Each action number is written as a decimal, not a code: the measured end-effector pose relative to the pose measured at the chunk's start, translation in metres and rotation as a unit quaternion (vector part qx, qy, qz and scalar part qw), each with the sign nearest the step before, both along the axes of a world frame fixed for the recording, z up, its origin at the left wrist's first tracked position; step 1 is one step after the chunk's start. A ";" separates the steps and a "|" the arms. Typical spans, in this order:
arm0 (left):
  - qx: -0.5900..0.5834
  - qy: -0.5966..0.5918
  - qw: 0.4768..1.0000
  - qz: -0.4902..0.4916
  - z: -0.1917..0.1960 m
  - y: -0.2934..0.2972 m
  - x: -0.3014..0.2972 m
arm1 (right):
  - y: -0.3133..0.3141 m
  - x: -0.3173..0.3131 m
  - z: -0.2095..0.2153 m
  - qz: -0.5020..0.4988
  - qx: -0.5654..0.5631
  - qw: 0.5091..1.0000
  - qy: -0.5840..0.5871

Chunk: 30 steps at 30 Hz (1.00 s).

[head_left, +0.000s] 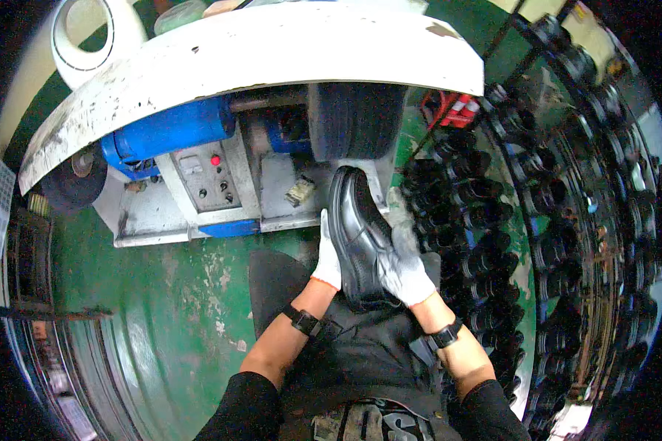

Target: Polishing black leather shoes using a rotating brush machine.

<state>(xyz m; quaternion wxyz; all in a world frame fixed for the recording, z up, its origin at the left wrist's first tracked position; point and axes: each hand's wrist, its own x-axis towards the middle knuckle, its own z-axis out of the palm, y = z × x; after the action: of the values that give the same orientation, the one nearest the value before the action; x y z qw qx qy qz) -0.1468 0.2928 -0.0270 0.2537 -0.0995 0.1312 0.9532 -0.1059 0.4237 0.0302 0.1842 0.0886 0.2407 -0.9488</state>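
A black leather shoe (359,239) lies over my lap, its toe pointing at the machine and its shiny upper facing up. My left hand (328,253), in a white glove with an orange cuff, grips it along the left side, thumb along the sole edge and other fingers hidden beneath. On the shoe's right side, near the heel, is my right hand (403,261), also gloved. Its palm end meets the upper while the greyed fingers stretch forward, blurred and a little apart from the shoe.
Ahead stands a machine with a white hood (294,51), a dark wheel (357,121), a blue motor (171,132) and a control panel (207,176). Racks of black shoes (485,220) fill the right side. A dark apron (346,360) covers my lap above the green floor (162,294).
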 end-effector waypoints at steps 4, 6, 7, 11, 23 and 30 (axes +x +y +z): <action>-0.099 -0.014 0.994 0.047 -0.006 0.003 -0.048 | 0.001 -0.050 -0.006 -0.038 0.539 0.813 0.215; -0.124 -0.020 0.991 0.046 -0.016 -0.013 -0.067 | -0.008 -0.076 -0.021 -0.059 0.779 0.524 0.339; -0.109 0.004 0.993 0.046 -0.022 -0.010 -0.080 | -0.009 -0.092 -0.039 -0.076 0.500 0.847 0.163; -0.059 0.029 0.996 0.068 -0.039 -0.014 -0.135 | 0.005 -0.155 -0.114 -0.023 0.872 0.053 0.486; -0.225 -0.031 0.960 0.165 -0.054 -0.043 -0.183 | -0.004 -0.185 -0.068 0.016 0.911 0.242 0.334; -0.244 -0.100 0.957 0.124 -0.040 -0.037 -0.160 | -0.007 -0.182 -0.101 -0.015 0.887 0.294 0.356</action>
<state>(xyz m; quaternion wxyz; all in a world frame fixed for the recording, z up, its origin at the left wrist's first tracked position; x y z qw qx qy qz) -0.3065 0.2562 -0.0673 0.1136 -0.2685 0.3199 0.9015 -0.2881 0.4165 -0.0708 -0.1244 -0.1451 0.9765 -0.0996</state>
